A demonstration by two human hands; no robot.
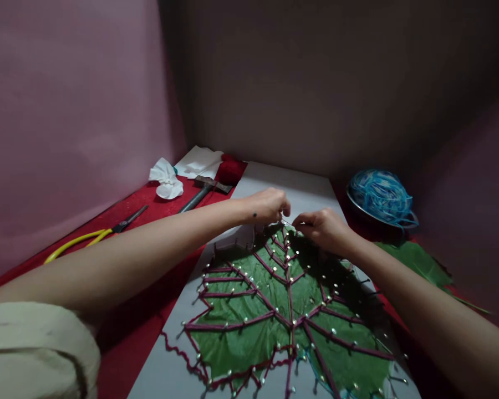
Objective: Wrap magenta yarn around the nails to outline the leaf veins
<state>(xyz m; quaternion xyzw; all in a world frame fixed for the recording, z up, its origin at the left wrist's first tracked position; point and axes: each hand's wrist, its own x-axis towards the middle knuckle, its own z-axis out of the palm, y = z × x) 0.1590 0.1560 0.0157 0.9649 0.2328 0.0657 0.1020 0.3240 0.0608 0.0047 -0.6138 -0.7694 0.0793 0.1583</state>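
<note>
A large green leaf (243, 313) lies on a white board (149, 366), ringed by nails with their heads up. Purple yarn (261, 299) runs along its veins, and a red strand (178, 350) trails at the lower left edge. My left hand (270, 206) is closed above the leaf's far tip. Just right of it, my right hand (326, 228) pinches with thumb and forefinger at the tip. A thin strand of yarn (290, 223) stretches between the fingers of both hands.
On the red cloth (120, 327) to the left lie yellow-handled scissors (102, 235), a hammer (202, 194) and crumpled white paper (166, 177). Red yarn (231, 169) sits behind. At right are a blue yarn ball (380, 194) in a metal bowl (368, 215) and another leaf (416, 263). Walls stand close behind.
</note>
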